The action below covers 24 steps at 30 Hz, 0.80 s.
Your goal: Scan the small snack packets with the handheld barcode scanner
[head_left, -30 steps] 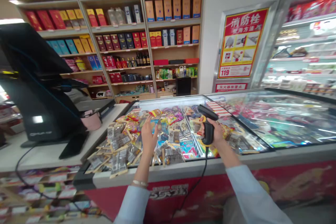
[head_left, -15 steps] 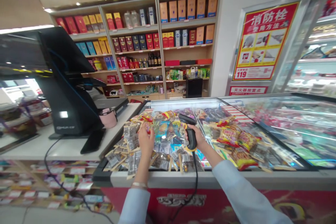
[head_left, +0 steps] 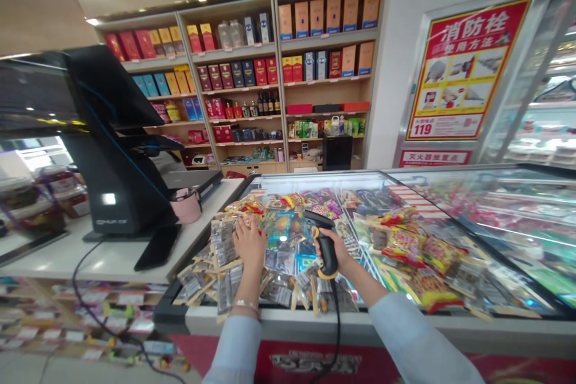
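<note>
My right hand (head_left: 337, 249) is wrapped round the handle of a black and yellow barcode scanner (head_left: 327, 252), whose head points left and whose cable hangs over the freezer edge. My left hand (head_left: 250, 243) lies palm down with its fingers spread on snack packets (head_left: 221, 240) at the left of the freezer top. Clear packets with wooden sticks (head_left: 276, 288) lie along the front edge. Red and yellow snack bags (head_left: 405, 243) are piled right of the scanner. Blue packets (head_left: 281, 225) lie between my hands.
A black checkout terminal (head_left: 117, 162), a pink cup (head_left: 186, 206) and a dark phone (head_left: 157, 247) stand or lie on the white counter (head_left: 198, 216) at left. Behind are shelves of boxes (head_left: 240, 90). A red poster (head_left: 468, 72) hangs at right.
My left hand has turned palm down and flattened onto the packets, its fingers now spread. The scanner stays in my right hand, slightly lower in view. The camera view has shifted slightly.
</note>
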Tool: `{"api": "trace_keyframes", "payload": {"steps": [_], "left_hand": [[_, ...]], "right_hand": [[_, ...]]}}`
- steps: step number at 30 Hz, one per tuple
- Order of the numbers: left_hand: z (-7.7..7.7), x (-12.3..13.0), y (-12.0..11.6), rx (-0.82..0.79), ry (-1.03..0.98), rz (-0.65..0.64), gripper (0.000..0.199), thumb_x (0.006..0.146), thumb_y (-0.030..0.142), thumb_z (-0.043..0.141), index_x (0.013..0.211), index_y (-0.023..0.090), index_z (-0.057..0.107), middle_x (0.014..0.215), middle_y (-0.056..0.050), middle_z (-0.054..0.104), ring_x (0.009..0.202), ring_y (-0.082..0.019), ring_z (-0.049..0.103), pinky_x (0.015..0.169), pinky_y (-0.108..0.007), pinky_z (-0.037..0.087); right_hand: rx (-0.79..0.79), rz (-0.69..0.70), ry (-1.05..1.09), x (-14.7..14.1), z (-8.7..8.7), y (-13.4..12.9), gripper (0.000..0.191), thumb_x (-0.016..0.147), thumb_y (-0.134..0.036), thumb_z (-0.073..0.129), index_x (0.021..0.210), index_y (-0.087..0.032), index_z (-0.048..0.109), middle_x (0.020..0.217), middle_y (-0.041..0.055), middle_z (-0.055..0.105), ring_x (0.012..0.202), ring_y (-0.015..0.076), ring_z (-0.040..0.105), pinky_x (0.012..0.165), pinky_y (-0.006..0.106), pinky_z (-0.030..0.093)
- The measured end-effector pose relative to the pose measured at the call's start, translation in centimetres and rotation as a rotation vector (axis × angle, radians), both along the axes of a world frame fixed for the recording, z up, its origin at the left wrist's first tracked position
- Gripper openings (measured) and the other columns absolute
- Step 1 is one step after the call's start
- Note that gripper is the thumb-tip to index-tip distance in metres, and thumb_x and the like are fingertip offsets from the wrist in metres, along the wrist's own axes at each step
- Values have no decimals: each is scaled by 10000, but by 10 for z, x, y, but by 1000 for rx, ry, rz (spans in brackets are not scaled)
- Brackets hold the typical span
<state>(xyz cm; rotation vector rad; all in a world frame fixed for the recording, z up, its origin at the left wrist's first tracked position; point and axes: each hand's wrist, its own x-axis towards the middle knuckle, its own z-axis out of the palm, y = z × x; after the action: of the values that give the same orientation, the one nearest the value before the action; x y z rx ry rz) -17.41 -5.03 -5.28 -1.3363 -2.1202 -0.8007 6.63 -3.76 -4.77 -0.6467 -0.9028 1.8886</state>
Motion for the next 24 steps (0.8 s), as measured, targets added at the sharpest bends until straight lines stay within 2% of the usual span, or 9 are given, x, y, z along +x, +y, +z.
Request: {"api": "trace_keyframes", "payload": {"steps": [6,11,15,19,21,24], "left_hand": [[3,5,-3,-33,68,8,452,812,282,536,1248,182,597,1275,-216,542,1113,-337,524,932,-489,409],[7,9,-4,-57,29,-8,469,791,288,541,1244,178,595,1066,-186,601,977,-307,546,865,-451,431],[8,9,0,19,-99,-100,488,820,318,502,1274,151,567,1036,-171,624,935,-288,557,847,-429,444],[5,7,5,136,-264,-232,476,893,266,372,1327,132,513,962,-138,648,883,-244,585,842,-393,462],[3,10,5,74,-224,-274,458,913,285,353,1315,157,534,1027,-146,633,912,-238,594,852,-391,467],[2,16,2,-86,-59,-299,429,922,403,390,1269,246,588,1256,-154,556,1047,-263,581,919,-434,448]], "right_hand": [[-11,-7,-17,-2,0,0,228,719,-397,622,692,-171,604,489,-9,574,367,106,505,327,197,392],[29,-18,-10,-3,-1,1,235,719,-393,631,668,-166,600,482,-4,578,365,102,511,335,193,406],[29,-7,-6,-2,0,0,241,715,-400,630,718,-160,619,478,-11,571,359,98,503,333,190,398],[25,11,-3,-2,0,1,239,712,-403,630,728,-165,610,476,-20,564,360,99,499,338,195,396],[29,13,-4,-2,-1,2,242,715,-408,628,721,-168,602,476,-20,565,363,100,500,339,197,393],[40,10,-14,-2,-1,2,261,705,-422,638,714,-164,598,476,-18,568,365,102,501,342,201,388]]}}
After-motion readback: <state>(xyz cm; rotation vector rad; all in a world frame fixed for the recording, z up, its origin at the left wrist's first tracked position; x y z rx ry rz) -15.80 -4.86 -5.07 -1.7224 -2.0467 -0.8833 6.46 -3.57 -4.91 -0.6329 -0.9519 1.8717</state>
